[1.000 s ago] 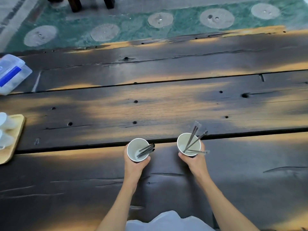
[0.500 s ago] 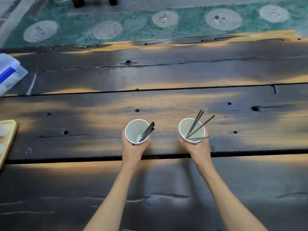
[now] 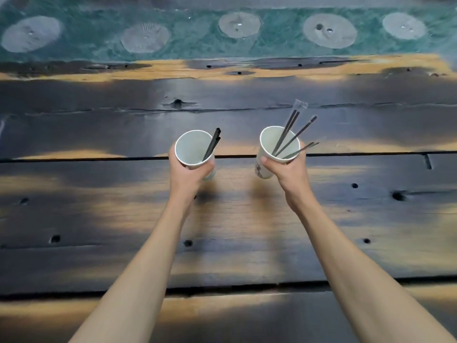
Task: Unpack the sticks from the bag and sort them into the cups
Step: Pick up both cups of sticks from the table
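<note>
My left hand (image 3: 189, 173) grips a white paper cup (image 3: 189, 149) held above the dark wooden table (image 3: 99, 219). Two bare black sticks (image 3: 214, 142) lean against that cup's right rim. My right hand (image 3: 288, 170) grips a second white paper cup (image 3: 270, 144), tilted slightly to the left. This cup holds several black sticks (image 3: 288, 131) still in clear plastic sleeves, fanning up and to the right. Both arms are stretched forward, the cups side by side and apart. No bag is in view.
The table is made of wide dark planks with gaps and knot holes. Beyond its far edge (image 3: 222, 68) lies a green floor with pale round patches (image 3: 238, 24).
Both hands have carried the cups forward, away from my body and off the table. The view has shifted forward, so the plastic box and wooden tray at the left have left the frame.
</note>
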Tool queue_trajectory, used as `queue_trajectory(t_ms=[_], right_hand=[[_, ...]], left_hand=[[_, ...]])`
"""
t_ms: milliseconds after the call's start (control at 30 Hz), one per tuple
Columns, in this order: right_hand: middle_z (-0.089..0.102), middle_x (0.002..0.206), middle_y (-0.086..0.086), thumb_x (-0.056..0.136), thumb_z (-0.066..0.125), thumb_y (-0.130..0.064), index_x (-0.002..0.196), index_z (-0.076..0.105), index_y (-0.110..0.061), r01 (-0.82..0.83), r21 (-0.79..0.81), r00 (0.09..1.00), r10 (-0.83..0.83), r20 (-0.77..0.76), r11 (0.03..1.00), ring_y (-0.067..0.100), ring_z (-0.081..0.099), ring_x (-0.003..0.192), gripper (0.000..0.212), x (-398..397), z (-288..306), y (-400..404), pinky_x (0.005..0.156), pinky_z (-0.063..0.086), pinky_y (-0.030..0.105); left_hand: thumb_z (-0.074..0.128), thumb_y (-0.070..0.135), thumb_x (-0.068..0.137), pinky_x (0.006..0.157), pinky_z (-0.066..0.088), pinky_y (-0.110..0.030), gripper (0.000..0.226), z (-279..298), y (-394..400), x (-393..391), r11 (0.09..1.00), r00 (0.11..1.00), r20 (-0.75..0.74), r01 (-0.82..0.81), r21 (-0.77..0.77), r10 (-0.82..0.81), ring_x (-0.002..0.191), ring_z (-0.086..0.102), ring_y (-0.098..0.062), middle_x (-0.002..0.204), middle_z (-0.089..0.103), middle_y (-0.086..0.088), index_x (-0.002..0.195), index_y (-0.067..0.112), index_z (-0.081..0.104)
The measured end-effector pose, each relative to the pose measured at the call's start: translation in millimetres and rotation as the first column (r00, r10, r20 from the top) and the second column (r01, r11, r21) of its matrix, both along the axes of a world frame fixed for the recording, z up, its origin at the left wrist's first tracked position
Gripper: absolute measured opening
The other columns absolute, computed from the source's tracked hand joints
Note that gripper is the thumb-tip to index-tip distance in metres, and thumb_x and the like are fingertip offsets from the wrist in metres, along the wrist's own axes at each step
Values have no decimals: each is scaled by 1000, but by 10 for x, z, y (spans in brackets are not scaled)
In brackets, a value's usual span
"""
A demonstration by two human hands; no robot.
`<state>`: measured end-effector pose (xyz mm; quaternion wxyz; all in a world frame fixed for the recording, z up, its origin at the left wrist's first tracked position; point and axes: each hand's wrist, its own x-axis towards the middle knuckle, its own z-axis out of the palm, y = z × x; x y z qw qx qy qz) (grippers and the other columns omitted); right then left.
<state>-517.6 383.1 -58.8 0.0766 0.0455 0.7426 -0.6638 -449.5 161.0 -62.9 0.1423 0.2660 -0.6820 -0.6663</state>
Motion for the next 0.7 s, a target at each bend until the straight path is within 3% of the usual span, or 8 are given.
queue_trajectory(t_ms=[67, 167, 300, 700], right_hand=[[66, 122, 9, 65, 90, -23, 132, 48, -13, 1, 0, 1000, -1, 2, 1000, 22, 65, 113, 80, -237, -69, -81, 99, 52, 49], [63, 122, 3, 66, 87, -17, 133, 41, -16, 20, -10, 1000, -20, -1, 1000, 15, 63, 112, 81, -524, -171, -183, 99, 52, 39], [61, 122, 3, 64, 87, -21, 130, 39, -16, 9, 8, 1000, -9, -21, 1000, 16, 61, 114, 82, -825, -372, -284, 102, 50, 46], [57, 126, 2, 65, 88, -22, 132, 36, -19, -5, 41, 999, 7, -45, 999, 15, 57, 118, 85, -1077, -670, -396, 104, 48, 44]], left_hand=[[86, 11, 69, 84, 48, -16, 73, -79, -79, -254, 1000, 1000, 3, 10, -4, -10, 103, 60, 4, 119, 59, 11, 126, 29, 44], [87, 15, 65, 94, 49, -25, 76, -193, -181, -569, 999, 999, -2, 34, -28, -34, 112, 58, -8, 124, 58, 5, 126, 29, 43], [88, 16, 64, 100, 50, -33, 79, -387, -279, -865, 998, 998, -4, 56, -36, -56, 115, 58, -11, 127, 59, 1, 130, 24, 44], [88, 16, 66, 97, 49, -26, 83, -603, -296, -1173, 994, 996, 7, 87, -72, -87, 116, 56, -11, 129, 56, 0, 134, 20, 41]])
